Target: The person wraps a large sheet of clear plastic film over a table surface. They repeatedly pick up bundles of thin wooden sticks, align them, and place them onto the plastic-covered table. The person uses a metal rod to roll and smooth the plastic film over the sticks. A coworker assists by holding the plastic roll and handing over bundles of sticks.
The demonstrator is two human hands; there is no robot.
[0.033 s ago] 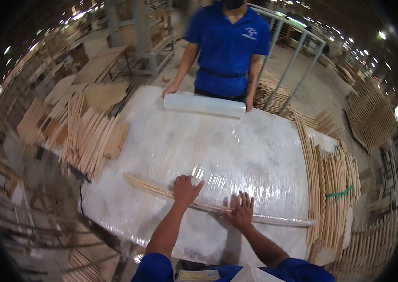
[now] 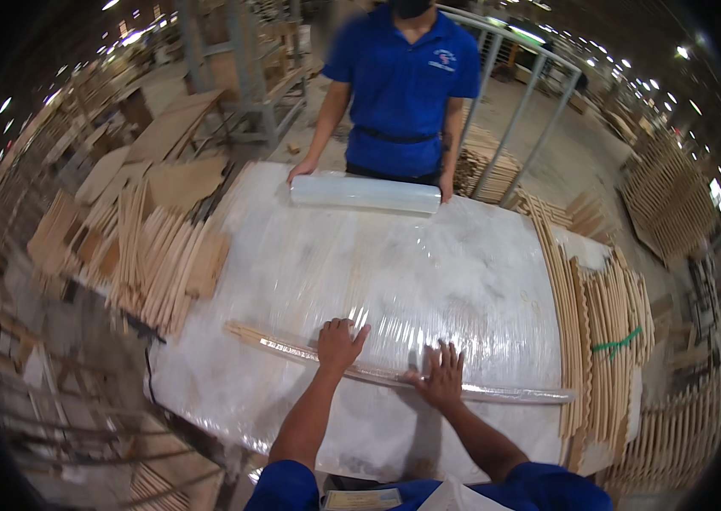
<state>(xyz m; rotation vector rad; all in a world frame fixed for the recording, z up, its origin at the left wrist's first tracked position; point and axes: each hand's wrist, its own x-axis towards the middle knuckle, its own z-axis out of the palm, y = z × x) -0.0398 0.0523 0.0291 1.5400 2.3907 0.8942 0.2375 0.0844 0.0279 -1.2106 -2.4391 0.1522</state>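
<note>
A: What differs from the earlier frame?

B: Very little: the view turns slightly, while both hands stay at the long, thin bundle of pale wooden sticks in clear plastic film point(image 2: 379, 374), and the co-worker in a blue shirt point(image 2: 403, 94) still holds the wide roll of clear film point(image 2: 365, 194)

A: Where does the bundle lie, and which way does it point?

B: On the near part of the whitish, film-covered bench point(image 2: 292, 247), long axis left to right, dropping toward the right; bare wood shows at its left end, and its shiny right end reaches the light-brown wooden strips point(image 2: 612, 315)

A: And the hands?

B: The left hand point(image 2: 341, 343) lies palm down across it, fingers close together, thumb apart; the right hand point(image 2: 440, 379) lies across it too, fingers fanned; how hard either presses, I cannot tell
</note>
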